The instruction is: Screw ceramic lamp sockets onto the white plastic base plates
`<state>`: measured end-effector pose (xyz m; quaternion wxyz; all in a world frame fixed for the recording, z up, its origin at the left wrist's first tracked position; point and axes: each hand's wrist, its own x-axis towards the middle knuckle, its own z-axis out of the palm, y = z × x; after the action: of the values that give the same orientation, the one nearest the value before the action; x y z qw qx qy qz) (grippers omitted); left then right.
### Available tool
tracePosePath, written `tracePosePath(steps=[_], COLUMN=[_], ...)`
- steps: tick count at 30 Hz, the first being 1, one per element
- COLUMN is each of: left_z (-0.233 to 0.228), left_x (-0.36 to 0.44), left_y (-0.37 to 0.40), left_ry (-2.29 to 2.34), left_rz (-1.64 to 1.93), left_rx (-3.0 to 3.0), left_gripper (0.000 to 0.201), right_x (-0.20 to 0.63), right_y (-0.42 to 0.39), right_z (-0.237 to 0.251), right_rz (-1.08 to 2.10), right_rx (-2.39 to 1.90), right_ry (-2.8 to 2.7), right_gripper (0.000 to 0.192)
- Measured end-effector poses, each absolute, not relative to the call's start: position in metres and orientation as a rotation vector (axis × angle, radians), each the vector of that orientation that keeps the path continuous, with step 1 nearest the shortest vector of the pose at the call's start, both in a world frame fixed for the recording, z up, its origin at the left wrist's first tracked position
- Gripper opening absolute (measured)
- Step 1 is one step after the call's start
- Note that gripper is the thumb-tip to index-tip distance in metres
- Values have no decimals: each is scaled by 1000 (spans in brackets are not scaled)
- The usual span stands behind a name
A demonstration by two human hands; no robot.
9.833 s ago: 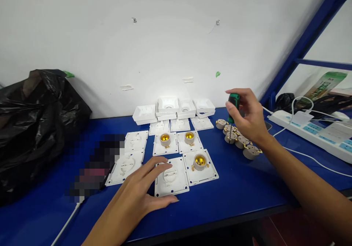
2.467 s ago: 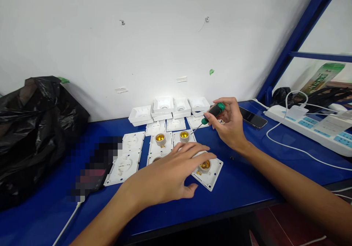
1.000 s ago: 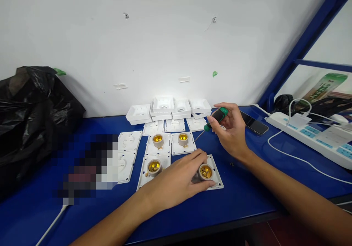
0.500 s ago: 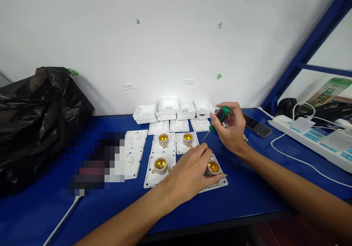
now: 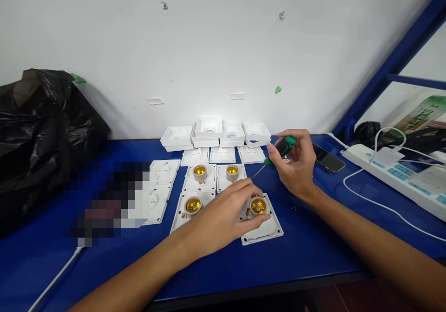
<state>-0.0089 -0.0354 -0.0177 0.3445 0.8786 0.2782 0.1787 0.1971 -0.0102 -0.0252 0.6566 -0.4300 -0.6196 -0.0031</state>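
My left hand curls around a round lamp socket with a gold-coloured threaded inside, its thumb at the near side and fingers at the far side. This socket sits on a square white base plate at the front of the table. My right hand grips a screwdriver by its green and black handle, the thin shaft slanting down left, above the table and apart from the socket. Several other sockets stand on white plates to the left, including one socket partly behind my left forearm.
White square covers are stacked along the wall. Bare white plates lie at the left. A black plastic bag stands far left. A phone and a power strip with white cables lie right. Small metal bits lie on the blue table.
The view has shifted slightly. My left hand has drawn back a little to the left, uncovering more of the socket and plate. The screwdriver stays in my right hand.
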Motion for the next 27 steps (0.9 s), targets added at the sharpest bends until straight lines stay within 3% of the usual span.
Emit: tracePosePath(steps=[13, 27], left_z=[-21, -22], left_x=[-4, -6], left_y=[-38, -41], left_ry=[738, 685], left_rz=[338, 359], left_rx=[2363, 2597], left_gripper=[35, 26], right_x=[196, 197], right_y=[-11, -12], right_z=[-27, -27], right_rz=[-27, -22], right_rx=[-985, -1005], right_ry=[-1443, -1463], right_gripper=[23, 22])
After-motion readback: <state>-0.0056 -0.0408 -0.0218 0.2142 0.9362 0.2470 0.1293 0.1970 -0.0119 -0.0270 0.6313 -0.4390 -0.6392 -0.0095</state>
